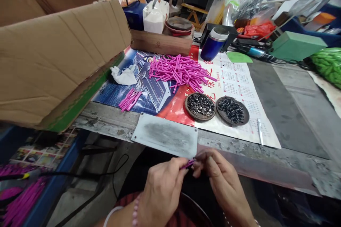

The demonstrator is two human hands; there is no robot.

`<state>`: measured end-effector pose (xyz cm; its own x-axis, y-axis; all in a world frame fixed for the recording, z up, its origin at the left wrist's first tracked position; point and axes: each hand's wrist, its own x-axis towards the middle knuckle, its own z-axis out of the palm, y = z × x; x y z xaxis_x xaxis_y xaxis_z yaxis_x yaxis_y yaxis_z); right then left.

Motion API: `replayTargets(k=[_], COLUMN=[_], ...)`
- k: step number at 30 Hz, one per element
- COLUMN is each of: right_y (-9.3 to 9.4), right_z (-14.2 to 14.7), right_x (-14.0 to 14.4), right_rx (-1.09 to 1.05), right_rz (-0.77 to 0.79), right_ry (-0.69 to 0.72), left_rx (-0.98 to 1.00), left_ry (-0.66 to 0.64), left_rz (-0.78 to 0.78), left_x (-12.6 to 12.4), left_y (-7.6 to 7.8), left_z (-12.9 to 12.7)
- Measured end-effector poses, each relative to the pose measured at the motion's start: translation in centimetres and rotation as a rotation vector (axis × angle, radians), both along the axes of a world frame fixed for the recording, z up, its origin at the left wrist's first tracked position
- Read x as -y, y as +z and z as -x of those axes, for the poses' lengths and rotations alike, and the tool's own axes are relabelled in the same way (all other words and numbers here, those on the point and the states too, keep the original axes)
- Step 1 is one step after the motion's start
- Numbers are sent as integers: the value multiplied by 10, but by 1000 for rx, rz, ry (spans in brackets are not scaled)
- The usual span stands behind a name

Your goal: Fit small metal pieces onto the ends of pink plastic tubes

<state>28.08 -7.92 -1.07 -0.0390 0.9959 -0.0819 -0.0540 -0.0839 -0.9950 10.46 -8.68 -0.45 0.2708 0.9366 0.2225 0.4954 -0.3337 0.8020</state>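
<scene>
My left hand [163,184] is closed in a pinch on a thin magenta stick [189,164] above my lap. At the stick's far end are the pinched fingers of my right hand [222,177]; what lies between them is blurred and too small to name. Just beyond my hands a pale metal plate [165,133] with a dark smudged middle lies at the table edge. Two round dishes stand farther back, one with small shiny metal parts [200,104], the other with small dark pointed parts [231,110]. Behind them lies a large heap of magenta sticks [181,71].
On the left stands a big cardboard box [64,56]. A small bunch of magenta sticks [130,100] and a crumpled white tissue [124,75] lie near it. A blue tumbler [213,46] is at the back; a white-handled tool [260,132] and a green block [297,46] are right.
</scene>
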Motion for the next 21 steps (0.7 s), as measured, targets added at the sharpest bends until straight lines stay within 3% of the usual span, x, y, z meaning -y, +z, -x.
replayTargets(k=[9,15,21], right_y=[12,12,11], right_z=[2,6,4], right_x=[-2,1,-8], right_rx=[344,561,533], right_rz=[-141,-321,-237], right_ry=[62,-2,-2], left_rx=[-125,-85,-109], left_ry=[-59,-53,-69], left_rz=[-56,-102,-11], left_x=[3,-2,-9], left_y=[5,6,7], left_z=[3,3,4])
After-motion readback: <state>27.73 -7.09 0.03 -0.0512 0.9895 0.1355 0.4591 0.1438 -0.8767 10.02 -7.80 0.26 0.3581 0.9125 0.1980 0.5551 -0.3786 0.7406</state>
